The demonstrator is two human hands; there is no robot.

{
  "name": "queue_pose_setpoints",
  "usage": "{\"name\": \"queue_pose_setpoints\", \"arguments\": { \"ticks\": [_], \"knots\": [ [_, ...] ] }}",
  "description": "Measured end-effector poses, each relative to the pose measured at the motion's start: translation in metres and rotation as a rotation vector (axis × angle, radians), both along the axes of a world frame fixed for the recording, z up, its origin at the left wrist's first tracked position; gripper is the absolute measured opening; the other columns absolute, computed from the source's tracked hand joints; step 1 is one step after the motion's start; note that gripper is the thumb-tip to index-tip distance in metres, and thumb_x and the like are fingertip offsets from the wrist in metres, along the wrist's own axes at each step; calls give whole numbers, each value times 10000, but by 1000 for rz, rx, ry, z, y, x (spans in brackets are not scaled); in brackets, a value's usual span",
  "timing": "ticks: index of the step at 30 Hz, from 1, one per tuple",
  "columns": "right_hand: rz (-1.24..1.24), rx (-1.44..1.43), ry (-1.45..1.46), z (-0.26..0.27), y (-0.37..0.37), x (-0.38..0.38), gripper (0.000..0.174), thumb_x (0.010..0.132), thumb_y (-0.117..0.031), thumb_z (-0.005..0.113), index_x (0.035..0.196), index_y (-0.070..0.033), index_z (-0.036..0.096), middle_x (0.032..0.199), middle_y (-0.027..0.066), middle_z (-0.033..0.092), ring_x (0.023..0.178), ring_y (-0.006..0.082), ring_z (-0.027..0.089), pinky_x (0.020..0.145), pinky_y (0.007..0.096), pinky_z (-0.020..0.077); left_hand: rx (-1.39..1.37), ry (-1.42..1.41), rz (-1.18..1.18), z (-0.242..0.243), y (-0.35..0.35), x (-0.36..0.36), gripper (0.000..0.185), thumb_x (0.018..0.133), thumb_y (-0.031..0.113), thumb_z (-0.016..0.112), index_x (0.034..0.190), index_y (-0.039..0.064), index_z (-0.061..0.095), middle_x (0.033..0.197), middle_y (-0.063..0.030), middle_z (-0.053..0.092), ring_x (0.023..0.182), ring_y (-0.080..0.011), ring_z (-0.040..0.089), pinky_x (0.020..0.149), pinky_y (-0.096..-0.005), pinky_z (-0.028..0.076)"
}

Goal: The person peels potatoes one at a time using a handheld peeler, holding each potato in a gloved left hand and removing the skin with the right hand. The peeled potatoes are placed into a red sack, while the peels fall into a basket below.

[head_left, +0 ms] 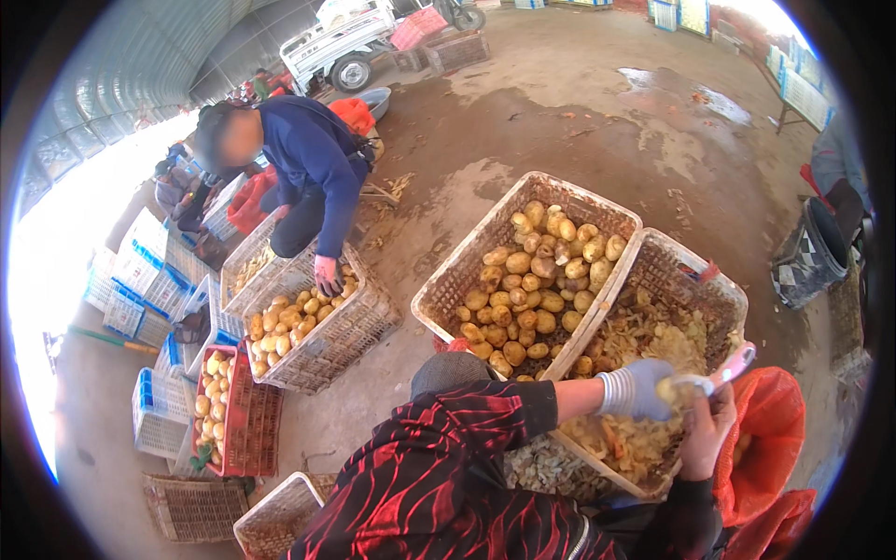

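A pale peeled potato (670, 393) sits in the fingers of my left hand (635, 393), which wears a light glove with a ribbed cuff. My bare right hand (708, 428) grips a peeler (731, 365) with a pink and white handle, its head against the potato and partly blurred. Both hands are above a worn plastic crate (731, 297) heaped with potato peelings (672, 336). Alongside it, to the left, another crate (465, 262) holds many unpeeled-looking potatoes (528, 280). An orange-red mesh sack (770, 427) stands open beside my right hand.
At left, a co-worker (308, 161) in blue bends over a potato crate (336, 357), one gloved hand (327, 275) among the potatoes. A red crate (255, 420) of potatoes and stacked white crates (143, 259) stand farther left. A black bucket (812, 252) is at right, a three-wheeled truck (343, 45) behind.
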State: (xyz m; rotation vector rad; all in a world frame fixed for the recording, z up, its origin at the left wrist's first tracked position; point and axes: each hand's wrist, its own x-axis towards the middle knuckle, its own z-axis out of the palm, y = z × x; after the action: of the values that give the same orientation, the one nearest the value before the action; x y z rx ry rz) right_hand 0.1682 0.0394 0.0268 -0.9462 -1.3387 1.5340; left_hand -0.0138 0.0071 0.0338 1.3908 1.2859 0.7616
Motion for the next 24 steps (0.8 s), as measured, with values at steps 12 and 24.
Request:
{"name": "queue_pose_setpoints", "arguments": {
  "ticks": [12,24],
  "knots": [
    [-216,-99,227,2,12,4,130,868,-8,557,974,-74,521,741,-30,519,474,5,355,391,157,253,-90,-453,230,-5,2,-7,531,662,80,769,1143,57,543,890,-24,595,765,-100,572,629,-246,510],
    [-199,22,57,17,5,-1,140,853,2,619,980,-16,565,859,21,628,758,65,569,685,221,467,-40,-133,260,0,1,-4,489,679,86,782,1100,45,536,893,-27,617,737,-85,593,620,-224,524]
  ]
}}
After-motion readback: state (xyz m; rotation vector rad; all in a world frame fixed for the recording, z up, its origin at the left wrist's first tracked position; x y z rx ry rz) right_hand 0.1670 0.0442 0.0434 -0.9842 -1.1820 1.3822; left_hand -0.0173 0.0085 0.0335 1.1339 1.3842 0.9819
